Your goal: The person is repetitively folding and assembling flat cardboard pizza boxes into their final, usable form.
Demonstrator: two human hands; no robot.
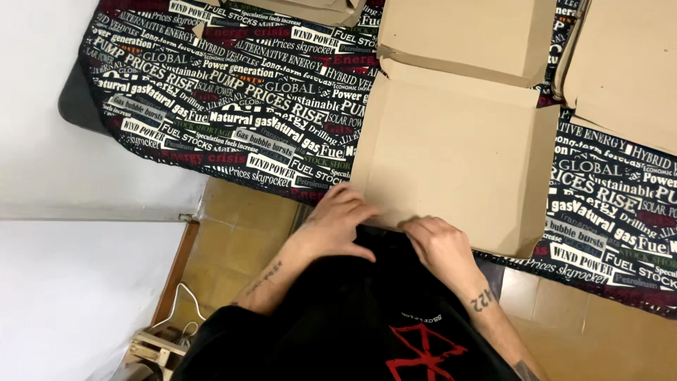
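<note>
Cardboard fills the middle of the head view: a flat, unfolded carton blank point(451, 159) lies on a counter covered with a black cloth printed in white and red lettering point(233, 113), its near edge hanging over the counter's front edge, right above the person's lap. Both hands rest on that near edge. The left hand point(338, 222) has its fingers point(356, 204) spread and lying flat over the lower left corner, apart and not clamped. The right hand point(441, 243) curls its fingers point(419, 227) together and pinches the edge of the sheet. A folded flap of the same blank point(465, 35) lies beyond a crease, and further cardboard sheets point(620, 63) lie to the right, just beside it. A tan tiled floor point(240, 226) shows below the counter. Judging by its look, the blank is light, stiff across the panels and bendable along the creases; the edges and corners give the best hold
</note>
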